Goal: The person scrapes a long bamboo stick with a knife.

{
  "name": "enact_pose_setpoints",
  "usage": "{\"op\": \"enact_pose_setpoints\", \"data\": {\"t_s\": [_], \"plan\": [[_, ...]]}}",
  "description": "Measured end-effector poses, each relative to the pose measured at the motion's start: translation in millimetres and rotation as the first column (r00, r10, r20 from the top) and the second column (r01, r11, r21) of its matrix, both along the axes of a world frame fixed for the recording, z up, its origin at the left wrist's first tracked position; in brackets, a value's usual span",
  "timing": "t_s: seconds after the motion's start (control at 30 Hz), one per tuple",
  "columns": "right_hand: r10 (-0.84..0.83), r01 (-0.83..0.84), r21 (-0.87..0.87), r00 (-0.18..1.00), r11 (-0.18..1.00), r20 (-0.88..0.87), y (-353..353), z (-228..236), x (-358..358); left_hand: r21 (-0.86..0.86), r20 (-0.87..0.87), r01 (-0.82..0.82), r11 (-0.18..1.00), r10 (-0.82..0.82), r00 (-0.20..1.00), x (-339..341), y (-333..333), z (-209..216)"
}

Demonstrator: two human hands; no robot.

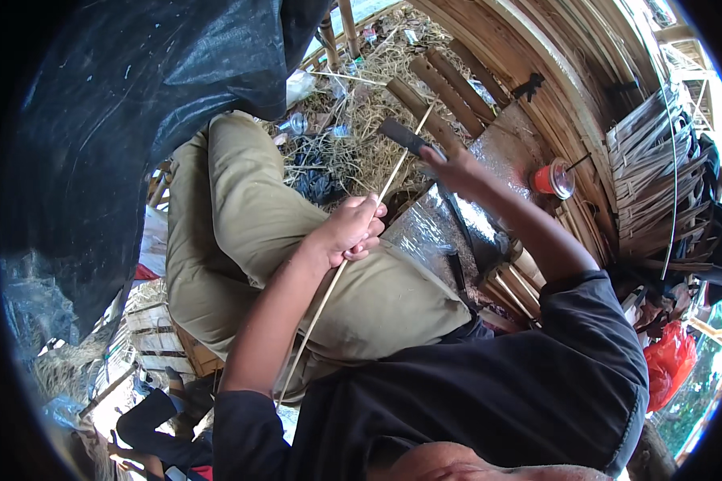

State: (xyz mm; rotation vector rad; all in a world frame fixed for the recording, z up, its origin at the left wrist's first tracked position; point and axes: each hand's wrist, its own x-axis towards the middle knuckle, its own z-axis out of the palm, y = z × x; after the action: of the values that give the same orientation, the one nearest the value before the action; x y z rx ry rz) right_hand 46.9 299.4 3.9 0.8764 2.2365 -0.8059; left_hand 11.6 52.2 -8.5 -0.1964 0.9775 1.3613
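Observation:
A long, thin bamboo strip (314, 321) runs slantwise from beside my left elbow, across my thigh, and out over the ground ahead. My left hand (351, 229) is wrapped round it near its middle, above my knee. Further along, my right hand (457, 171) grips a knife (403, 136) with a broad, dark blade. The blade crosses the strip toward its far end; whether the two touch I cannot tell. The knife's handle is mostly hidden in my fingers.
Several split bamboo pieces (448, 82) lie ahead. A second dark blade (456, 216) rests on a shiny sheet (419, 227) beside my knee. To the right stands a red cup (552, 179) with a straw. Black tarp (144, 96) hangs at left. Another person's dark-clothed limb (148, 421) shows lower left.

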Motion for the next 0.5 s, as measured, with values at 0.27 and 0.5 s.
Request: {"op": "enact_pose_setpoints", "data": {"t_s": [0.27,0.5], "plan": [[-0.010,0.010,-0.005,0.999,1.000,0.047,9.3,-9.7,-4.6,-0.021,-0.014,0.005,1.000,-0.006,1.000,-0.3,1.8,4.9],[0.024,-0.028,-0.051,0.998,0.998,-0.064,2.6,-7.5,2.8,-0.011,-0.029,-0.015,1.000,0.015,0.999,1.6,0.9,1.8]]}}
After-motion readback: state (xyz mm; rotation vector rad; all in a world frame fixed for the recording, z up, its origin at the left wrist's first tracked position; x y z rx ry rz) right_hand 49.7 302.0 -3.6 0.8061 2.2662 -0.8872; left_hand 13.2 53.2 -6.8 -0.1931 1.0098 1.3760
